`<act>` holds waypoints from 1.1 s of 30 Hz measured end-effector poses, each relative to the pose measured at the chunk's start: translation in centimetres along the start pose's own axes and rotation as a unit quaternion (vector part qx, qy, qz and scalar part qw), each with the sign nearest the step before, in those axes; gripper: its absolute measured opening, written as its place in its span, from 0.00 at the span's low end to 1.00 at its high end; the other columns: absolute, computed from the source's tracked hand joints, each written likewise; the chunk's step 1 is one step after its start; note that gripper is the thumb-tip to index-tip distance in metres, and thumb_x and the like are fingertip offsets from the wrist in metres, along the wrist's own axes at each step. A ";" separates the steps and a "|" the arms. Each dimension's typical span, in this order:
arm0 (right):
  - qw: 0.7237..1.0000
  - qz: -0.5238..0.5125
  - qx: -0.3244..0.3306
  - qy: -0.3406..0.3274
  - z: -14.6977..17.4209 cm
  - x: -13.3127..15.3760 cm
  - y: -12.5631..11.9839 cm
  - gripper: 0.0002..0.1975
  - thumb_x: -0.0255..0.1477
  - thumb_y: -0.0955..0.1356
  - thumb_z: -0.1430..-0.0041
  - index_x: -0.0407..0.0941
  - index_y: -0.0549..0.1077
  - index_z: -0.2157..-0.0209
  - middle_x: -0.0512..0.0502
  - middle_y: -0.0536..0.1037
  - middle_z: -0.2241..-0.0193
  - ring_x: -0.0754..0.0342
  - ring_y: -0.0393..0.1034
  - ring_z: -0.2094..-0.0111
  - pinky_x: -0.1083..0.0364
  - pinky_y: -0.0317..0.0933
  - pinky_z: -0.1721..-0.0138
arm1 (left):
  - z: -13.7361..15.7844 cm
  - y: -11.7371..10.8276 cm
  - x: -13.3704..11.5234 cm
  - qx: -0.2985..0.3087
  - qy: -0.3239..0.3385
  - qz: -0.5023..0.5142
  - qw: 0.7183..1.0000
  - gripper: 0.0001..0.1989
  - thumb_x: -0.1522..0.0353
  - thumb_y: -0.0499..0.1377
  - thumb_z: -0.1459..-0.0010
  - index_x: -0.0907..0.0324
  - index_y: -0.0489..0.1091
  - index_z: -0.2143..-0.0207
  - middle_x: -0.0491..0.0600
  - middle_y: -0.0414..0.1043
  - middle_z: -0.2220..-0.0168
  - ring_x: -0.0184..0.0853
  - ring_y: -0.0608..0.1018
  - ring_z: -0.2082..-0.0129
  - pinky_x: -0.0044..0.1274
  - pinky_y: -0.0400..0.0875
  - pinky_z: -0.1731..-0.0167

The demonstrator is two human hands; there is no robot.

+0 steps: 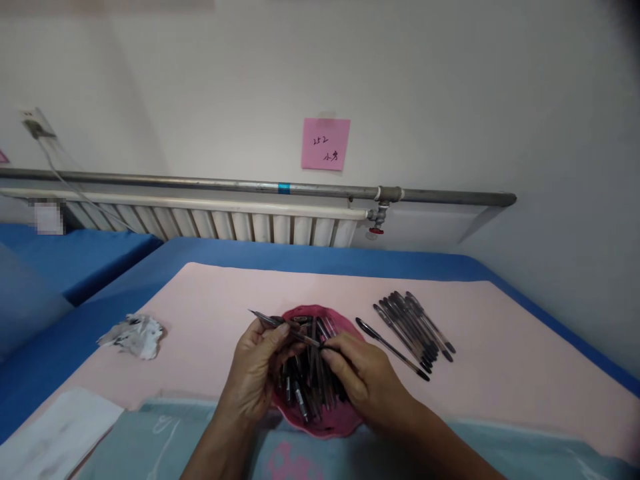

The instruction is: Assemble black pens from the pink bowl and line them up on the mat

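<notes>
Above a pink scalloped basket point(340, 427), my two hands share one slim pen point(305, 339). My left hand point(253, 367) is closed around its barrel, and the pointed tip sticks out to the upper left. The fingers of my right hand point(370, 373) pinch the other end, where a small dark part shows; I cannot tell whether it is a cap or an end plug. Loose pens and pen parts point(300, 397), dark and clear, fill the basket, partly hidden by my hands.
A row of capped black pens point(413, 327) lies to the right, with a single pen point(393, 350) beside it. Crumpled tissue point(135, 335) and a white sheet point(60, 433) lie at left. A radiator point(240, 223) and pipe point(210, 182) run along the wall.
</notes>
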State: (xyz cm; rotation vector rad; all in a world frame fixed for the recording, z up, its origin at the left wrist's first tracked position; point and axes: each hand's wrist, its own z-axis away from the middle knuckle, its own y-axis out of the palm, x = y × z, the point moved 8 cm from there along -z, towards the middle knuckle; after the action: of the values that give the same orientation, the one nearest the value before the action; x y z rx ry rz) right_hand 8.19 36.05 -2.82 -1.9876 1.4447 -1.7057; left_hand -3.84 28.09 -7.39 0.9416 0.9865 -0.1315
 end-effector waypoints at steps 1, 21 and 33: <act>1.000 0.010 0.007 -0.006 0.0 0.0 0.0 0.09 0.31 0.60 0.38 0.47 0.70 0.67 0.46 0.74 0.71 0.51 0.69 0.68 0.53 0.61 0.66 | 0.0 -0.1 0.0 -0.003 0.001 -0.004 1.000 0.10 0.72 0.67 0.56 0.63 0.68 0.71 0.49 0.76 0.72 0.32 0.79 0.73 0.22 0.75 0.69; 0.985 0.122 0.017 -0.117 0.1 1.1 0.5 0.03 0.28 0.63 0.41 0.44 0.68 0.65 0.45 0.74 0.69 0.51 0.67 0.68 0.53 0.60 0.67 | -0.3 -0.5 0.1 -0.002 0.009 -0.044 0.999 0.12 0.70 0.67 0.56 0.63 0.67 0.70 0.47 0.75 0.74 0.29 0.77 0.77 0.21 0.74 0.72; 0.994 0.036 0.092 -0.053 -0.1 0.3 1.4 0.06 0.26 0.61 0.40 0.44 0.67 0.70 0.48 0.72 0.74 0.55 0.66 0.72 0.56 0.58 0.72 | -0.4 -0.7 0.4 0.003 0.009 -0.065 0.998 0.12 0.69 0.67 0.56 0.64 0.68 0.71 0.48 0.75 0.74 0.29 0.77 0.76 0.22 0.73 0.71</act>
State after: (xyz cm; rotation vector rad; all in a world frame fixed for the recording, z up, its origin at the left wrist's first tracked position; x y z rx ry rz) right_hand 7.27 35.18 -3.45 -1.8761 1.2589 -1.6130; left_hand -4.18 28.09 -8.24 0.8853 1.0641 -0.2368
